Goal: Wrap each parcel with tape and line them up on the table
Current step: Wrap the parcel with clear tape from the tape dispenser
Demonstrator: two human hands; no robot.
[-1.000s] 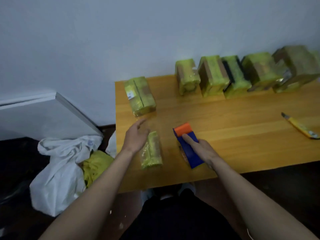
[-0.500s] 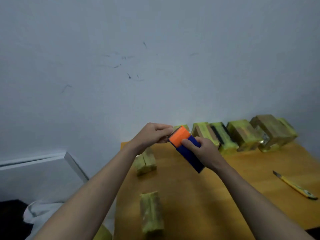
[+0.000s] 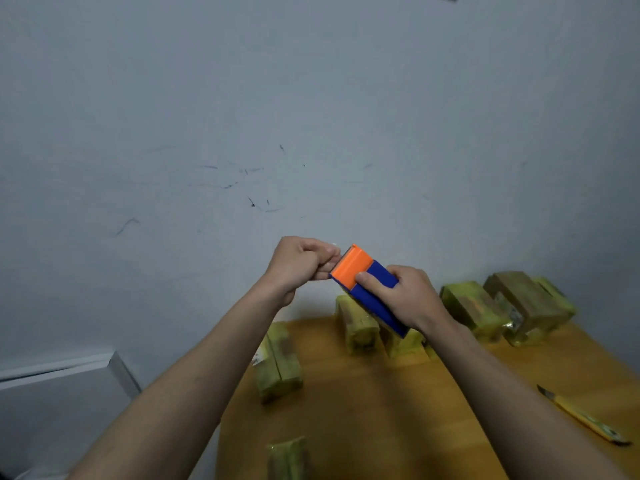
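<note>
My right hand (image 3: 403,297) grips a blue and orange tape dispenser (image 3: 363,277) raised above the wooden table (image 3: 381,410). My left hand (image 3: 299,263) is curled at the dispenser's orange end, its fingertips pinching at the front edge; the tape itself is too faint to make out. A row of yellow-taped parcels (image 3: 474,306) stands along the wall at the back. One taped parcel (image 3: 277,363) lies apart at the table's left side. Another parcel (image 3: 287,457) lies near the front edge, cut off by the frame.
A yellow utility knife (image 3: 585,417) lies on the table's right side. A white panel (image 3: 59,372) leans to the left of the table. The pale wall fills the upper view.
Both hands lifted off the table; my right hand raised the dispenser and my left hand left the near parcel and came to the orange end. The camera tilted upward.
</note>
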